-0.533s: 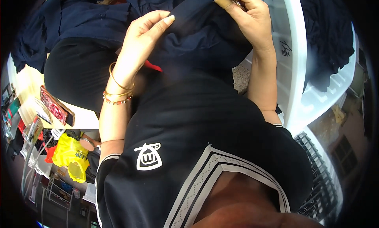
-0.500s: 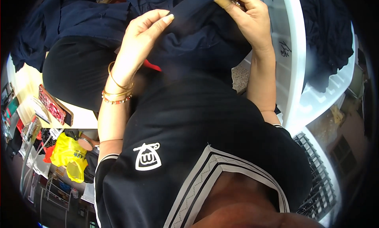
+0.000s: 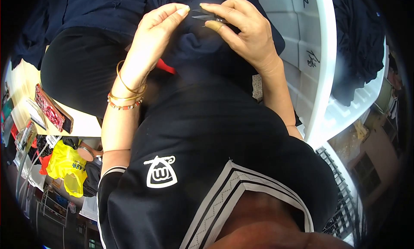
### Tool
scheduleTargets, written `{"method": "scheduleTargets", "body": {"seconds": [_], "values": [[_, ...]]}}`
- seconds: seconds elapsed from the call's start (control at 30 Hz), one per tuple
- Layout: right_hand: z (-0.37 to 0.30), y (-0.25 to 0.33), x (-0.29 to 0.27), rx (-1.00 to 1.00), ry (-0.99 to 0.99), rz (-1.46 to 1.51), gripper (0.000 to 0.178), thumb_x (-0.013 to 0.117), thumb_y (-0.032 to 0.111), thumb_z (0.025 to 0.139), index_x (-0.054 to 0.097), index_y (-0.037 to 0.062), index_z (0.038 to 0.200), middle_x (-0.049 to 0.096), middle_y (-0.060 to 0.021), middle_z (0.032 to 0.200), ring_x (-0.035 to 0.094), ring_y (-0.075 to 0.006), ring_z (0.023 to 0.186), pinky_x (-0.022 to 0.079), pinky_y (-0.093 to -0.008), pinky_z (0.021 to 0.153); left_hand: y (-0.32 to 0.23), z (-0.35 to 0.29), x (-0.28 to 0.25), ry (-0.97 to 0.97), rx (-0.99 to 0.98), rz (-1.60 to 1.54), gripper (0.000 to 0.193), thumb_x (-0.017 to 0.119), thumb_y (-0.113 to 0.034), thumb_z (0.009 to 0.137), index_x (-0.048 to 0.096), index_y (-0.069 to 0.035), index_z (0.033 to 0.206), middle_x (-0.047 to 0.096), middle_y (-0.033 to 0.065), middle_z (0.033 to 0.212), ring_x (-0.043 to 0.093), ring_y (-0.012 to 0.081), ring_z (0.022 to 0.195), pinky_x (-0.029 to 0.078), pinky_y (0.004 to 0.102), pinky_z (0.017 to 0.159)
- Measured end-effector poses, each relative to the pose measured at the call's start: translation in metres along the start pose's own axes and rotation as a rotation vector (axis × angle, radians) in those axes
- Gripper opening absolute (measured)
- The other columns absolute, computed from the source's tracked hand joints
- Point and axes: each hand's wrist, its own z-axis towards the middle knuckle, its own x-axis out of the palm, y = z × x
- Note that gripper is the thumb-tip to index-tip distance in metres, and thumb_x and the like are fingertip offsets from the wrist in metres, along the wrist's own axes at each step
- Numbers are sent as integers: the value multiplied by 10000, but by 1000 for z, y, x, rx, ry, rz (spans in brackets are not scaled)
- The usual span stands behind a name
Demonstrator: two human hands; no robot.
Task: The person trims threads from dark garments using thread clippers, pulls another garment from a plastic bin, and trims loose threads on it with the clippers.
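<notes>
Dark navy cloth [image 3: 194, 44] lies over my lap below both hands. My right hand [image 3: 250, 33] holds small thread snips [image 3: 210, 18] between thumb and fingers, their blades apart and pointing left. To the left of the blade tips, my left hand [image 3: 157, 27] is closed in a pinch. Whatever sits between its fingertips is too small to make out. Bangles [image 3: 129, 98] circle my left wrist.
A white plastic basket [image 3: 325, 68] stands close on my right, with more dark cloth [image 3: 358, 46] beyond it. On the left, a pale wooden table [image 3: 84, 125] carries a phone in a red patterned case [image 3: 49, 106]. A yellow bag [image 3: 67, 162] hangs lower left.
My right hand has come down and left, bringing the snips into plain sight near my left fingertips. The cloth edge stretched between both hands has dropped away.
</notes>
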Motion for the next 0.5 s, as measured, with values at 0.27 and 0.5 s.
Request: {"method": "scheduleTargets", "body": {"seconds": [0.27,0.5], "values": [[12,-14,10,-236,-130,131,280,741,111,775,705,93,1052,589,-54,811,591,-211,715,484,-306,633,0,2,-4,30,-44,-9,235,575,-142,975,667,8,1131,682,8,1043,594,66,994,418,202,927],[16,-17,11,-449,-273,246,273,735,73,789,689,22,1053,584,-111,802,591,-264,716,475,-327,631,2,2,-3,35,-47,4,239,565,-141,979,663,10,1135,681,10,1048,593,66,993,416,202,927]]}}
